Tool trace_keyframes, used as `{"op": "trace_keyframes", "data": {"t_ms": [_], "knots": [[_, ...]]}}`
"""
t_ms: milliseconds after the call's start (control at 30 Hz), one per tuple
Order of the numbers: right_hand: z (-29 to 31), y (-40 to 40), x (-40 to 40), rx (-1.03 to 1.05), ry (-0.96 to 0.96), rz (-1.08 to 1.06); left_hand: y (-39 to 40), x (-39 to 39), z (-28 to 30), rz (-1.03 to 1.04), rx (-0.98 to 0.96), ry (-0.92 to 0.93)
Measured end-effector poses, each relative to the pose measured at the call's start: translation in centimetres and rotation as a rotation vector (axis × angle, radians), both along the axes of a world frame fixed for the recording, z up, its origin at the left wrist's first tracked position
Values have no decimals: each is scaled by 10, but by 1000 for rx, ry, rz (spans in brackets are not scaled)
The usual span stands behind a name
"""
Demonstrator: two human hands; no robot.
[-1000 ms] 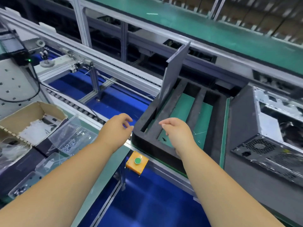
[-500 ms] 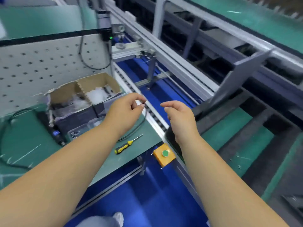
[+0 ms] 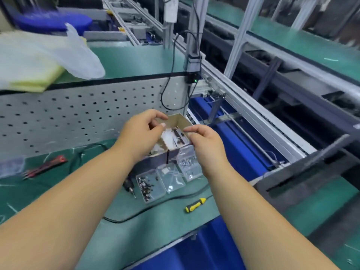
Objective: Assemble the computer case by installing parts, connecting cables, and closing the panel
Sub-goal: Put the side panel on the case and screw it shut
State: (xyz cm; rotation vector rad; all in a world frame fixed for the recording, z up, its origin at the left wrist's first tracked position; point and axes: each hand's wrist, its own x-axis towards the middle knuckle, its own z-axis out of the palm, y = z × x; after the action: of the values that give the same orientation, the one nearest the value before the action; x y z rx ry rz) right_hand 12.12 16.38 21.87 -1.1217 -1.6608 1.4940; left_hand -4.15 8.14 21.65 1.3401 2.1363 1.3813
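Observation:
A brown cardboard box [image 3: 179,119] with white bags and dark small parts stands on the green bench. My left hand [image 3: 142,131] hovers over its left half, fingers loosely curled, holding nothing that I can see. My right hand [image 3: 204,141] hovers over its right edge, thumb and fingers bent, also with nothing visible in it. Clear plastic trays of screws [image 3: 150,186] lie just in front of the box. The computer case is out of view.
A yellow-handled screwdriver [image 3: 194,205] and an electric screwdriver [image 3: 129,185] with a black cable lie on the bench. A perforated grey panel [image 3: 68,114] stands behind. A red-black cable bundle [image 3: 46,166] lies left. The black foam tray [image 3: 303,172] sits on the conveyor at right.
My view has swung left from the foam tray and case to the bench. Both hands moved left and now hover over the cardboard box.

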Motion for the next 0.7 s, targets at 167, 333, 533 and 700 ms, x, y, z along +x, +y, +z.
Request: {"op": "trace_keyframes", "data": {"t_ms": [167,333,533,700], "knots": [[9,-15,-88,1,8,68,-6,-87,11,70,18,48],[15,-19,-162,-17,-5,113,5,-178,31,258,-6,245],[14,-2,-191,-18,-41,36,29,-247,43,510,-169,275],[9,4,-192,-54,-60,36,58,-264,30,424,-694,391]]}}
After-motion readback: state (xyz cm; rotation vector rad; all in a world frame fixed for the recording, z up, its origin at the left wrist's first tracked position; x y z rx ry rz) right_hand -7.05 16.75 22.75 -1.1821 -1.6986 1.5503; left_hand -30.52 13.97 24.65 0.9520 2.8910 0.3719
